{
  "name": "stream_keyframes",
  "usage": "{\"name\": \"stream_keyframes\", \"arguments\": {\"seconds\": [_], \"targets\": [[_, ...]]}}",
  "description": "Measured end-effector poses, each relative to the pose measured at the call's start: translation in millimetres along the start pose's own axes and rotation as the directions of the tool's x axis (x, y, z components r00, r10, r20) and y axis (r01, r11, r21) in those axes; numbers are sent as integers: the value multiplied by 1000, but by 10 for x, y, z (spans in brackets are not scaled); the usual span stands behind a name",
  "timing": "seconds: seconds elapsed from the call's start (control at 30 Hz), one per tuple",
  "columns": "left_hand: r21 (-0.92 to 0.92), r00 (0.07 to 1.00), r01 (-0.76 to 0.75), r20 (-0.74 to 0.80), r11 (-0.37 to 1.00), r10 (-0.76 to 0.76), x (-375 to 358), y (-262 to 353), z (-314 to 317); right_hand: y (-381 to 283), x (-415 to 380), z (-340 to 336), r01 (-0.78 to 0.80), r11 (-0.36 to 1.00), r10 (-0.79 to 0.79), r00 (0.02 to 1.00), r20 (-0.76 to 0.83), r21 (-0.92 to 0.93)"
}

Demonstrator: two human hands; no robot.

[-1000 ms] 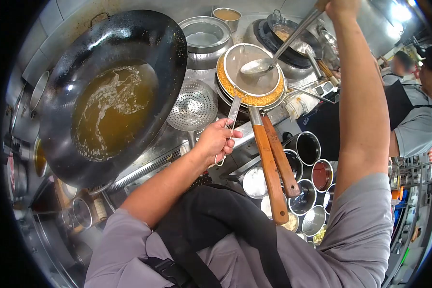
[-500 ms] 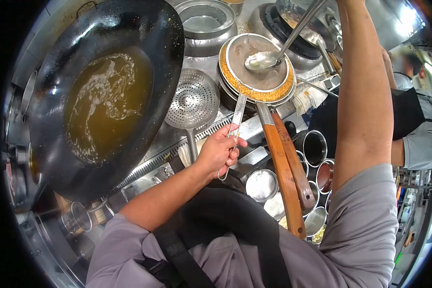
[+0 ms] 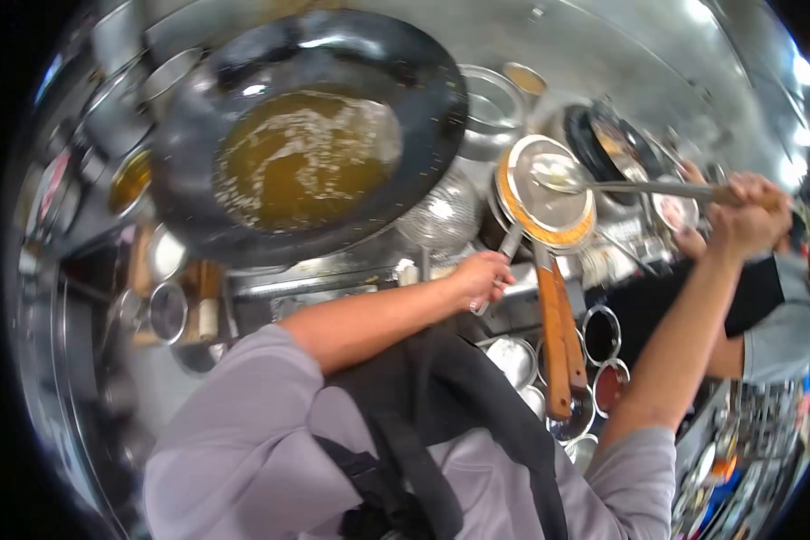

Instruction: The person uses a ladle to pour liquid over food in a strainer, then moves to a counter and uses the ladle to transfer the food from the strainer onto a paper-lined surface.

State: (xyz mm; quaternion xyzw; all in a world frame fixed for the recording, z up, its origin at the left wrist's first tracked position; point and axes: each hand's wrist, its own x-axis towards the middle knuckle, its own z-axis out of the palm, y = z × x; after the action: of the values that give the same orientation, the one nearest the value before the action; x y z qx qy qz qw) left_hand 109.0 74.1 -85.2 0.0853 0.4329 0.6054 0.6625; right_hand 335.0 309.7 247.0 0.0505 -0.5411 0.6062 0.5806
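Observation:
My left hand (image 3: 484, 281) is closed around the metal handle of a fine round strainer (image 3: 550, 205). That strainer rests on a wooden-handled sieve holding orange-yellow bits (image 3: 562, 238). In my right hand (image 3: 751, 216) is the far end of a long-handled metal ladle (image 3: 639, 187); its bowl lies over the strainer's mesh. Two wooden handles (image 3: 556, 346) point toward my body from beneath the strainer. At the left, a large black wok (image 3: 180, 193) holds yellowish oil with pale foam. A perforated skimmer (image 3: 441, 214) sits between wok and strainer.
A lidded metal pot (image 3: 490, 103) stands behind the skimmer. Several seasoning containers, one of them dark red (image 3: 611, 387), are near my right forearm. At the right, a co-worker in a grey sleeve (image 3: 787, 346) is beside a black pan (image 3: 594, 135).
The view has turned, so the wok and strainer appear farther right. My right hand, out of view before, now shows at the right, and the ladle handle lies nearly level.

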Motion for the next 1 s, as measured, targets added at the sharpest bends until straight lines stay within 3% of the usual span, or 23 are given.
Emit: {"name": "stream_keyframes", "arguments": {"seconds": [0.1,0.23,0.3,0.33,0.37,0.4,0.43,0.47,0.53,0.57,0.63,0.67,0.7,0.77,0.83,0.93,1.0], "targets": [[-43,998,31,64,999,-28,-65,57,1,-246,258,514,140,989,-121,955,272,-52],[-14,993,27,114,1000,-26,-231,190,30,-38,641,1506,32,996,-66,904,422,86],[-12,995,-6,95,1000,8,-223,210,60,282,214,2388,1,999,-32,795,606,51],[-5,995,-5,99,1000,5,-223,195,75,423,-28,2802,103,995,-78,699,710,7],[6,995,-28,99,1000,27,-228,186,77,626,-147,3230,755,655,-499,404,767,29],[16,994,-54,96,998,53,-234,186,80,703,-224,3406,942,332,-571,156,806,53],[46,995,-73,70,996,70,-282,175,107,780,-300,3582,994,-36,-605,-103,790,102],[49,995,-72,71,996,68,-324,181,118,816,-371,3633,937,345,-536,147,831,57],[77,996,-88,37,993,85,-367,140,122,737,-355,3612,739,673,-367,365,856,-26],[112,994,-104,39,988,100,-372,133,97,566,-239,3597,973,224,-571,81,817,60],[117,982,-184,52,976,179,-420,131,42,410,-68,3316,997,70,-680,80,729,-44],[1,993,-112,32,994,112,-509,223,50,272,-134,3218,971,181,-681,240,692,-159],[202,967,-248,-2,947,254,-614,235,100,142,-191,3091,888,369,-648,458,608,-275],[176,948,-312,-7,933,319,-575,332,42,-70,-60,2782,748,554,-579,662,476,-365],[119,941,-331,-33,936,337,-652,436,100,-231,99,2426,634,732,-546,765,341,-251],[135,945,-318,-33,938,325,-777,528,163,-400,123,2050,496,807,-450,868,211,-320],[179,952,-294,-31,939,304,-766,521,180,-362,17,1877,519,800,-486,855,181,-301]]}}
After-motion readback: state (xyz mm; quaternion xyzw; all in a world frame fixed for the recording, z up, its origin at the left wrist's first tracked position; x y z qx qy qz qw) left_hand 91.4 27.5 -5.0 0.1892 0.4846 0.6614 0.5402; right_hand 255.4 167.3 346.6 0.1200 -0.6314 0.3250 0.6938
